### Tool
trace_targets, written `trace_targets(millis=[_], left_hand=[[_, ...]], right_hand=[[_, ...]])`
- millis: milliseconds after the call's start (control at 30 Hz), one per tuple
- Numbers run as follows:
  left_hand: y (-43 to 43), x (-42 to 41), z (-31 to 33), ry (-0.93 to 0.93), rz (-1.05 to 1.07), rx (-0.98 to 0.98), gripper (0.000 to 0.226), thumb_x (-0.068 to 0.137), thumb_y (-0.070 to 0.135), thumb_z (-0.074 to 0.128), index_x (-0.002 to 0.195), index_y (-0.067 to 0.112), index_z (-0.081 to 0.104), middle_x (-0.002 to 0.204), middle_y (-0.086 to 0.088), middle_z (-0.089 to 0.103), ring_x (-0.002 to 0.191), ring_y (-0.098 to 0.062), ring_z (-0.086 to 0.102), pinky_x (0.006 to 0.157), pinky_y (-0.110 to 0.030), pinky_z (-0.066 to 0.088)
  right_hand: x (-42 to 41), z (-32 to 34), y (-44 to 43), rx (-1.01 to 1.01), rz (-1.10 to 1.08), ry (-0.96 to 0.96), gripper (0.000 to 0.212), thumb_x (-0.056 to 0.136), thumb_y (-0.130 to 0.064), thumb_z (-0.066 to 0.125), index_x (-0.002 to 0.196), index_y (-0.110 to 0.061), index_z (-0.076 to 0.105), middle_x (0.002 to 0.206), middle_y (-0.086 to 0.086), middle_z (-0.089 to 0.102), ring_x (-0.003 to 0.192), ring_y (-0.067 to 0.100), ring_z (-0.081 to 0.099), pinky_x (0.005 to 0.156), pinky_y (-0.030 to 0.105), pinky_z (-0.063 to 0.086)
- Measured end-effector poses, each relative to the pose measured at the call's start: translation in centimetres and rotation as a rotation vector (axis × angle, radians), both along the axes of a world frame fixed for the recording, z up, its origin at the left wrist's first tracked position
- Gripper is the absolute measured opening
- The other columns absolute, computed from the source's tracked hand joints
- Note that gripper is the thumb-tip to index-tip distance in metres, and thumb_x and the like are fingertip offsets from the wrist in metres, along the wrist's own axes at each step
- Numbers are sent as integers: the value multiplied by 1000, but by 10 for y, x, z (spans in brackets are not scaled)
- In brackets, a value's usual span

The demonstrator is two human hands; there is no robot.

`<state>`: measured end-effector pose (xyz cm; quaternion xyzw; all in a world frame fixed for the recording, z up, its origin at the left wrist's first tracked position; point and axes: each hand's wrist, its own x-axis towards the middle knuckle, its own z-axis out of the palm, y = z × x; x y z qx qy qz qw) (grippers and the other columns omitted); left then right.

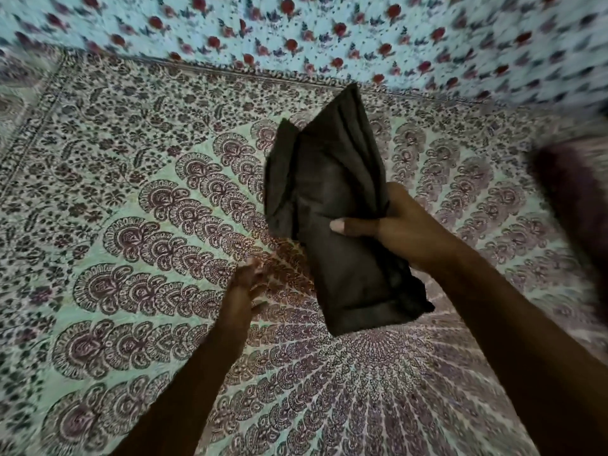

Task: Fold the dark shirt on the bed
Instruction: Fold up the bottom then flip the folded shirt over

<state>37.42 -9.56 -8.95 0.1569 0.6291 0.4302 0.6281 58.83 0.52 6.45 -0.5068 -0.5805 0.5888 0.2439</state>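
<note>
Shirt (339, 212) folded, right hand (394, 225) fingers clamped on it, left hand (246, 281) blurred, fingers' state unclear, patterned bedspread (131, 225) below.

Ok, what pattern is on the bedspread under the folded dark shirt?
Maroon paisley-like motifs fanning out on pale green bedspread, clearest in the head view.

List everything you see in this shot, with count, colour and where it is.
dark shirt: one, dark brown-black, folded into a narrow bundle, held up off the bed, centre right.
bedspread: one, pale green with dark maroon paisley print, fills most of the view.
floral sheet: one, light blue with red flowers, along the top.
dark blurred object: one, maroon-dark, right edge; cannot tell what it is.
left hand: one, blurred, low over the bedspread, holding nothing.
right hand: one, grip closed on the dark shirt.
</note>
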Motion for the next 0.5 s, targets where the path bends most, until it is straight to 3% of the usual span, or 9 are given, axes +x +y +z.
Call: trace_targets(millis=[67, 133, 200, 300, 400, 500], left_hand=[[-5, 5, 5, -138, 48, -33, 42, 100, 54, 46, 120, 22, 65, 104, -4, 78, 94, -20, 75, 94, -43, 53], [-13, 6, 6, -327, 103, -15, 59, 98, 62, 43, 131, 20, 66, 123, -10, 73, 112, -30, 70, 106, -54, 48], [-22, 0, 6, -523, 204, -17, 63, 103, 59, 33, 142, 17, 59, 140, -11, 64, 129, -36, 60, 113, -53, 43], [-56, -15, 6, -615, 245, 20, 62, 104, 55, 35, 151, 16, 49, 154, -11, 50, 141, -36, 48, 121, -53, 32], [-99, -41, 5, -538, 226, 35, 55, 105, 51, 43, 148, 18, 52, 149, -10, 56, 137, -33, 54, 116, -52, 39], [-148, -73, 15, -343, 125, -32, 52, 98, 45, 57, 137, 11, 63, 132, -10, 69, 120, -27, 67, 94, -46, 59]], right_hand=[[0, 20, -25, -31, -28, 110, 32, 81, 11, 76, 109, -5, 75, 110, 6, 79, 102, 21, 76, 81, 28, 62], [-3, 31, -53, -38, -19, 199, 36, 80, 12, 75, 106, -13, 74, 112, 3, 79, 105, 19, 75, 84, 28, 61], [-8, 35, -80, -56, -17, 267, 39, 80, 13, 74, 108, -14, 73, 116, 4, 78, 109, 19, 74, 87, 29, 61], [-13, 28, -115, -76, -48, 268, 39, 80, 11, 75, 113, -10, 72, 120, 8, 76, 112, 23, 73, 94, 36, 60], [-21, 20, -152, -105, -141, 271, 36, 82, 10, 75, 112, -9, 73, 115, 8, 78, 108, 25, 74, 93, 39, 61], [-35, 14, -196, -154, -153, 192, 31, 86, 6, 76, 115, -5, 73, 114, 7, 78, 105, 26, 75, 90, 39, 62]])
